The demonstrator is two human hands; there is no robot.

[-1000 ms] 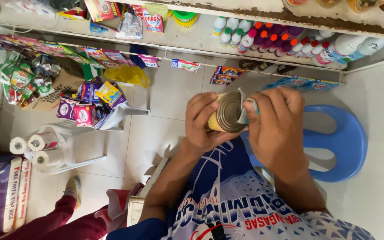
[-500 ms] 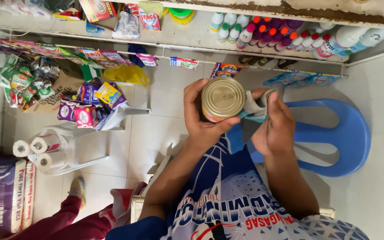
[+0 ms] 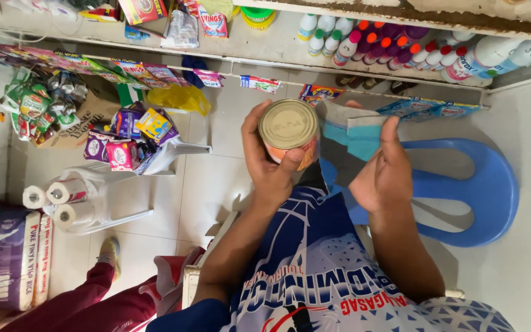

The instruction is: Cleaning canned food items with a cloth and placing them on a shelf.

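A tiled floor is filling most of the head view, with a long shelf running along the top edge, carrying a row of white bottles with coloured caps. A blue plastic chair is standing on the floor at the right, just beyond the person's hands. A white plastic chair at the left is carrying bright snack packets, and rolls of paper are lying beside it, near a large purple sack in the lower left corner. The left hand is gripping a round tin can, fingers wrapped around its side, its metal end facing the camera. The right hand is clutching a grey and teal cloth, which is hanging just beside the can.
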